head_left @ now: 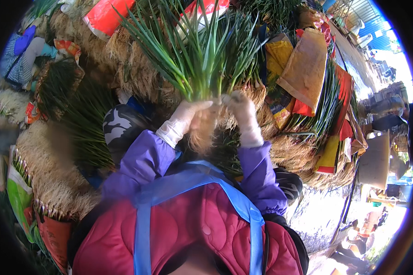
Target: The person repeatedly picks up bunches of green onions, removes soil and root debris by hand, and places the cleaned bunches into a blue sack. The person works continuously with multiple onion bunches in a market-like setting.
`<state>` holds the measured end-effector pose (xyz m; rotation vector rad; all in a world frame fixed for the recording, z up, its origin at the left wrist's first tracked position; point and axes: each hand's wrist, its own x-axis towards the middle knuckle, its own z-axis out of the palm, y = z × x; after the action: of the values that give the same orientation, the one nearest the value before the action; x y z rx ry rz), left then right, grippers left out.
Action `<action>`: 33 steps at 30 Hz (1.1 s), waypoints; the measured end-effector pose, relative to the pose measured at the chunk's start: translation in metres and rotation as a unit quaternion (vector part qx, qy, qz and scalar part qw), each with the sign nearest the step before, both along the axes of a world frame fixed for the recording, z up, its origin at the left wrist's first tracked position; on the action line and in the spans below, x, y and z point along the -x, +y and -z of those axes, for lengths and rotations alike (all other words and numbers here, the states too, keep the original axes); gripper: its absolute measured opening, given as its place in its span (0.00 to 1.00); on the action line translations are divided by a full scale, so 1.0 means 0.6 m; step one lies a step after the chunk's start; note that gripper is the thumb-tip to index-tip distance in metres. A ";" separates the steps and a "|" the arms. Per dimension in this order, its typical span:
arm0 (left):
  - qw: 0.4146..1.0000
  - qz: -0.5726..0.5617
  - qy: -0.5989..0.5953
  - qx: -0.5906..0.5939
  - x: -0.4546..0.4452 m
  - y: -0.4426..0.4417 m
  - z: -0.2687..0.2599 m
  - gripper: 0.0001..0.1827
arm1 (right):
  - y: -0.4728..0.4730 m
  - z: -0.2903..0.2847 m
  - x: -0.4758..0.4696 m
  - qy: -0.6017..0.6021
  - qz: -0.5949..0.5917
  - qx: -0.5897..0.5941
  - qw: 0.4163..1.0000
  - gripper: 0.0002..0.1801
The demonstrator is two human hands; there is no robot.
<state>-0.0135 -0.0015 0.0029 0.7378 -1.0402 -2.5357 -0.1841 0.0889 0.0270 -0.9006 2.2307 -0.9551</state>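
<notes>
My left hand (197, 109), in a pale glove, is closed around a bunch of scallions (201, 68) at the base of the stems. The green leaves fan out away from me, and pale stringy roots (201, 137) hang toward my lap. My right hand (241, 105), also gloved, is at the right edge of the bunch with its fingers bent inward. Motion blur hides whether those fingers grip a stalk. Just beyond it, more scallions (242, 56) lie with brownish roots. Both of my forearms wear purple sleeves (258, 168).
Heaped scallions with matted roots (134, 65) lie ahead; another root-covered pile (55, 172) is at left. Brown sacking (306, 65) and a red-and-white sack (108, 17) cover parts of the heaps. A person (27, 51) sits at far left. Bright pavement (320, 213) lies at right.
</notes>
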 end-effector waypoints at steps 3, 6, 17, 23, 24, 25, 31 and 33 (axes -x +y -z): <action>1.000 -0.001 -0.030 0.004 0.002 0.017 -0.013 0.09 | 0.029 0.036 -0.044 -0.101 0.022 0.131 0.986 0.12; 0.996 0.044 -0.054 0.053 -0.011 0.022 -0.007 0.14 | 0.035 0.066 -0.042 -0.117 -0.048 0.257 0.958 0.24; 0.998 0.060 0.010 -0.005 -0.035 0.001 0.049 0.15 | 0.001 0.098 0.007 0.215 -0.100 0.141 0.961 0.14; 0.997 0.060 0.021 -0.032 -0.039 -0.004 0.060 0.28 | -0.015 0.017 0.026 0.295 -0.039 0.185 0.937 0.12; 0.997 0.058 0.022 -0.046 -0.038 -0.005 0.064 0.25 | -0.022 0.019 0.012 0.373 -0.107 0.058 0.920 0.12; 0.996 0.061 0.031 -0.053 -0.037 -0.006 0.067 0.25 | -0.025 0.022 -0.003 0.453 -0.169 -0.034 0.875 0.12; 0.982 0.052 0.165 -0.078 -0.044 0.002 0.053 0.16 | -0.016 0.024 0.000 0.271 0.052 -0.019 0.961 0.09; 0.955 0.036 0.276 -0.106 -0.044 0.007 0.044 0.16 | -0.016 0.010 0.023 0.349 0.018 -0.077 0.934 0.13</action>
<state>0.0128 0.0029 -0.0234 0.0134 -0.6199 -2.6989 -0.1978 0.0794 0.0211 -1.2693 2.8638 -0.4932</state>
